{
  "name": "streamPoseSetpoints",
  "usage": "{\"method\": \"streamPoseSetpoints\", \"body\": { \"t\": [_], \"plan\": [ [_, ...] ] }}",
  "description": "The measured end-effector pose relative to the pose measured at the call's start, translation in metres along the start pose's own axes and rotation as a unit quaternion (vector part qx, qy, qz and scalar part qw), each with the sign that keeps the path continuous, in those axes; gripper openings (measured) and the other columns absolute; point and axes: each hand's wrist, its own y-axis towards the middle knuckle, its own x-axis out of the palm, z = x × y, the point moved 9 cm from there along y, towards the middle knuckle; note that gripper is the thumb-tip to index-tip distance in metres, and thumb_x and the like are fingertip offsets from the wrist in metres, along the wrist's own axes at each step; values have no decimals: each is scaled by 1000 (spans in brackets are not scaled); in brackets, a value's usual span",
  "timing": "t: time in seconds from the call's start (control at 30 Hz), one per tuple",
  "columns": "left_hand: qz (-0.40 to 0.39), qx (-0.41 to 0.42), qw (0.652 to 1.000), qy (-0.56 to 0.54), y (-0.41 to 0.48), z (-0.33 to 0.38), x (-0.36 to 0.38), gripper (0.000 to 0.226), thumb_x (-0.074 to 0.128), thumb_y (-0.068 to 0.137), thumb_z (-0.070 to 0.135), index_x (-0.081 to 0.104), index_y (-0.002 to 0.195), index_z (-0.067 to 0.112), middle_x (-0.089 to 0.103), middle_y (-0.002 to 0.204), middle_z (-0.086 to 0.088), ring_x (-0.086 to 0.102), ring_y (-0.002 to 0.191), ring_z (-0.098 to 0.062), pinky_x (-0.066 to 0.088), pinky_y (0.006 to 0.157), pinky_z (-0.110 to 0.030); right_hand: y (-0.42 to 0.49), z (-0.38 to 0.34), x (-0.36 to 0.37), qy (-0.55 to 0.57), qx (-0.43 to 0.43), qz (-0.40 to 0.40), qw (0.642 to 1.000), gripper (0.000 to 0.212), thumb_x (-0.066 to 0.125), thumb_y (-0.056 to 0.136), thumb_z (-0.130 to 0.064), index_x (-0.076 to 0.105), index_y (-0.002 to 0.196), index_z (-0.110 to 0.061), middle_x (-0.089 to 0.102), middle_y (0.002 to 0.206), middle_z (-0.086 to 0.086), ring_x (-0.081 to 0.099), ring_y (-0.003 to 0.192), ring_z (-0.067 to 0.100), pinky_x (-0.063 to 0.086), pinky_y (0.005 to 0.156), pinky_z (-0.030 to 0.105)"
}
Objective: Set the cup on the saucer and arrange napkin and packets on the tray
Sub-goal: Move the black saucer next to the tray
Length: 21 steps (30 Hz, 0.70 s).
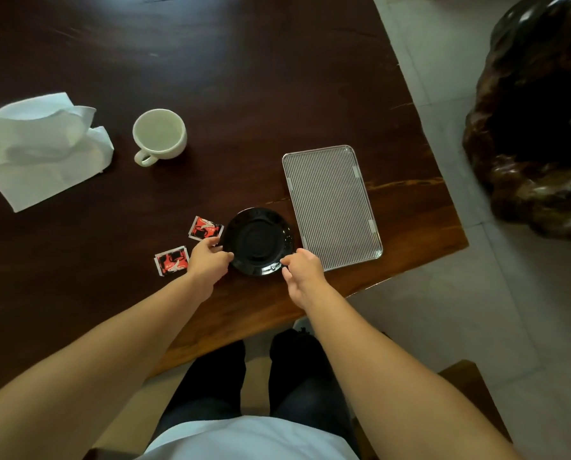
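Head view: a dark wooden table [244, 78] stands on a pale tiled floor [443, 327]. The black saucer [257, 241] lies empty near its front edge, gripped at opposite rims by the left hand [208, 260] and right hand [302, 272]. Just right of the saucer sits the empty ribbed metal tray [332, 207]. To its left lie two red packets [205, 228] [172, 260]; farther left, the empty white cup [159, 136] and crumpled white napkin [42, 147].

Both bare forearms stretched forward, left hand [208, 257] with fingers curled in a pinch, right hand [302, 269] likewise, thumb and fingertips closed, palms facing inward
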Motion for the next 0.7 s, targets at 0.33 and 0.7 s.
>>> {"method": "streamPoseSetpoints", "body": {
  "t": [0.33,0.7],
  "plan": [
    [-92,-11,995,-35,-19,8,13,73,35,91,-19,29,155,17,28,162,-11,31,147,-30,38,112,-42,-14,-12,12,-47,-18,-20,999,76,41,93,16,12,158,-12,15,165,11,17,151,31,19,123,43],
    [-144,-12,985,-94,-47,57,-36,47,38,103,-2,36,149,5,47,148,-14,45,139,-30,36,116,-45,-24,-48,45,-62,-61,-44,995,48,36,99,10,36,147,3,39,153,21,39,142,34,35,116,44]
  ]
}}
